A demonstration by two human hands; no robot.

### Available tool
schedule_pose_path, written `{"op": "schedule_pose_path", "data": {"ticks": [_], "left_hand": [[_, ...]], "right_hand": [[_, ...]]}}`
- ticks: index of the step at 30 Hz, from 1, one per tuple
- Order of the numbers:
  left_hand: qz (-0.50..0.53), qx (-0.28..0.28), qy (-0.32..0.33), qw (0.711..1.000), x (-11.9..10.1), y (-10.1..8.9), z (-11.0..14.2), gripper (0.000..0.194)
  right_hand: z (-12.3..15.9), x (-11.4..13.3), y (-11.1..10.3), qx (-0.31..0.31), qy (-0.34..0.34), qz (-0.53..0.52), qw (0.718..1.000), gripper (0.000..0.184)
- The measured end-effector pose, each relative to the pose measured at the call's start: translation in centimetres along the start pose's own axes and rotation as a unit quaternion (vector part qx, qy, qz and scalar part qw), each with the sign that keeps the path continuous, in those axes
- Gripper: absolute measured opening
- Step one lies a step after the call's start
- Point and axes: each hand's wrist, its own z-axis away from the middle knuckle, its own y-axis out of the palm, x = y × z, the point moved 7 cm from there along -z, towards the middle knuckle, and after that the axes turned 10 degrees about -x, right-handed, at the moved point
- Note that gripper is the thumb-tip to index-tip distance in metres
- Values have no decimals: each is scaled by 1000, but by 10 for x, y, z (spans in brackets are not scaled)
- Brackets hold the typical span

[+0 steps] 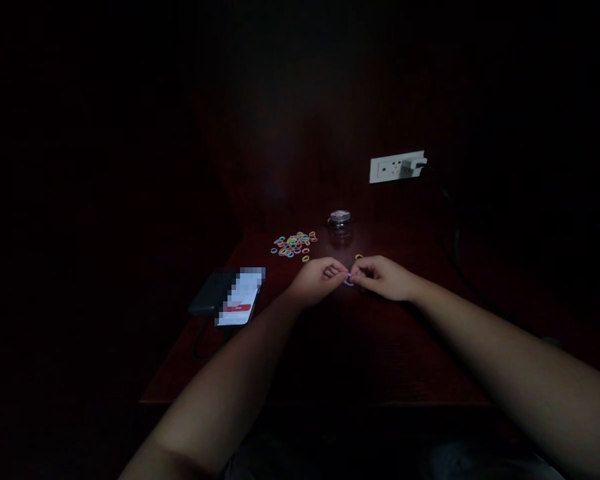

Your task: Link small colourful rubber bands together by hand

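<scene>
Dim light, dark red table (pixel 360 360). 2 bare hands meet fingertip to fingertip above it, a small pale purple band (pixel 349 281) between them. Left hand (pixel 317 280): thumb and forefinger appear to pinch the band's near-left side. Right hand (pixel 387 277): thumb and fingers pinch from the other side. How taut the band is, I cannot tell.

Handling, my judgement: light, even pull from both sides; grip the very edge so the loop's opening shows; low over the wood, so a slip drops close by. A sudden release could flick it away. 1 yellow band (pixel 359 257) lies just beyond the right fingers; loose pile of bands (pixel 293 245) farther left.
</scene>
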Motion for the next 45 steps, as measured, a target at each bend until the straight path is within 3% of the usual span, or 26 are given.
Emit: {"op": "schedule_pose_path", "data": {"ticks": [10, 16, 23, 29, 37, 45], "left_hand": [[11, 7, -12, 1000, 4, 1, 0, 18], [9, 13, -14, 1000, 3, 0, 2, 14], [3, 43, -21, 999, 4, 3, 4, 13], [-7, 74, -24, 997, 0, 7, 8, 15], [-11, 29, 1, 1000, 7, 2, 3, 19], [-32, -3, 27, 999, 2, 0, 0, 16]], "right_hand": [[-1, 0, -7, -45, 15, -55, 997, 25], [-2, 0, -11, -69, 4, -36, 997, 20], [-3, -1, -18, -92, -19, 4, 996, 19], [-4, -7, -18, -82, 0, -23, 996, 19], [-4, -7, -13, -74, 16, -54, 996, 22], [-2, 1, -7, -45, 25, -62, 997, 26]]}}
